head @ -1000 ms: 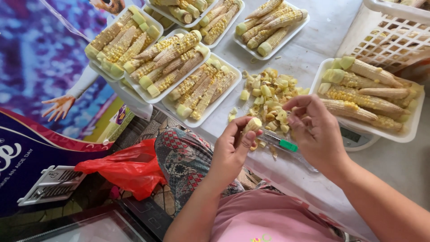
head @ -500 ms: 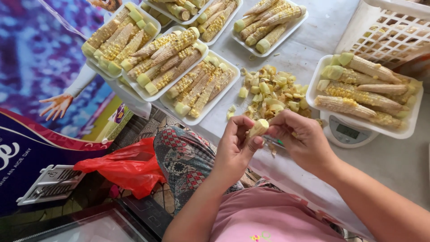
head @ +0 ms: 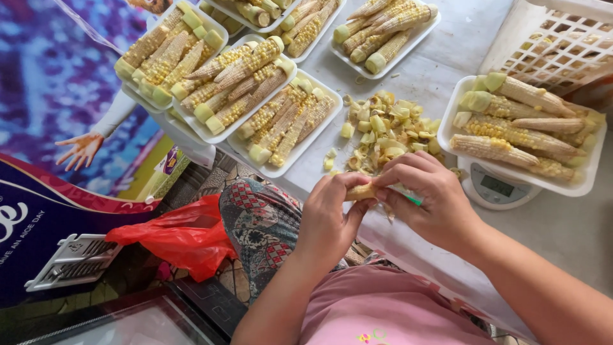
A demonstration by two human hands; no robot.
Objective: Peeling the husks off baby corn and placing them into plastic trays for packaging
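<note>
Left hand (head: 329, 220) closed around a small corn piece (head: 361, 190), held just above the tabletop (head: 447, 70) edge. Right hand (head: 426, 198) gripping a green-handled knife (head: 408, 195) against that piece. Behind, a heap of corn scraps (head: 383, 134); beside, a tray of cobs (head: 584, 172) on a scale (head: 501, 188).

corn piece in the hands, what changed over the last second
The right hand, with its green-handled tool, closed in onto the corn piece; the left hand kept holding it. Both hands shifted slightly toward the person. The trays of corn, scraps pile and scale stayed put.
</note>
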